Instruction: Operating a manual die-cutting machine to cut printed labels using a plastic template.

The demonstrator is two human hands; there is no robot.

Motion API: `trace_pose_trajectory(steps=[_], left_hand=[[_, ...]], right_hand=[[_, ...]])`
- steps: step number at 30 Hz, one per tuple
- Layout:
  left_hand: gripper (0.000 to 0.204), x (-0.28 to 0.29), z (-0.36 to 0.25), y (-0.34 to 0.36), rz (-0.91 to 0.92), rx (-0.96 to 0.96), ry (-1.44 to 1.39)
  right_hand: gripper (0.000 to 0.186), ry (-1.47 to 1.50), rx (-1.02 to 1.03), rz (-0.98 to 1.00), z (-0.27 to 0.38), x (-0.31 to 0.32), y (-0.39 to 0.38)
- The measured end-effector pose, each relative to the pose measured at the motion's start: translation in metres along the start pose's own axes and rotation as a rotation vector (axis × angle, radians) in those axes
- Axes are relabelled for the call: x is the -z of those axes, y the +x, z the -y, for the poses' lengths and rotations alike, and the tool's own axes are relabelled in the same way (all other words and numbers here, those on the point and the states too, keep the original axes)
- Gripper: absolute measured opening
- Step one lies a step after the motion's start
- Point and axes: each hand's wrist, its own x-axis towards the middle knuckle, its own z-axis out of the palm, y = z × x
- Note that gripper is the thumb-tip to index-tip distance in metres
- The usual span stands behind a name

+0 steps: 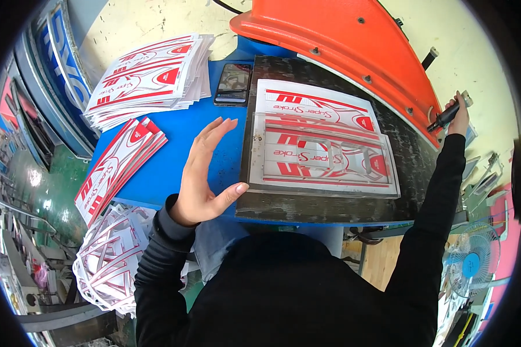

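Observation:
My left hand (205, 170) hovers open above the blue table (185, 144), fingers spread, holding nothing, just left of the dark press bed (324, 205). On that bed lies a red-and-white printed sheet (315, 110) with a clear cutting die frame (324, 156) on top of it. My right hand (458, 113) is stretched out to the right and closed around a black lever handle (446, 117) beside the orange press head (341, 40).
A fanned stack of printed sheets (150, 78) lies at the table's back left, a smaller stack (118, 165) at its left edge. A black phone (233, 84) rests behind the bed. Cut-out scraps (107, 260) pile below left. A blue fan (474, 260) stands lower right.

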Motion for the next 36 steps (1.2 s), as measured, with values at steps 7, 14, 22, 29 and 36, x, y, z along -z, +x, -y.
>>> trace_pose_trajectory(steps=[7,14,22,29,36], left_hand=[[0.045,0.004,-0.034,0.006,-0.092,-0.293,0.017],[0.048,-0.03,-0.081,0.038,0.126,-0.327,-0.208],[0.067,-0.065,-0.113,0.074,0.158,-0.34,-0.374],[0.067,-0.076,-0.122,0.098,-0.108,-0.487,-0.221],[0.057,0.001,-0.155,0.091,-0.037,-0.335,0.338]], right_hand=[[0.02,0.124,-0.022,0.078,0.032,-0.015,-0.072],[0.019,0.19,0.016,0.244,0.067,-0.043,-0.174],[0.045,0.344,-0.001,0.656,0.098,-0.079,-0.28],[0.066,-0.498,0.729,0.369,0.101,-0.071,-0.246],[0.066,-0.785,0.834,0.005,0.083,-0.059,-0.2]])
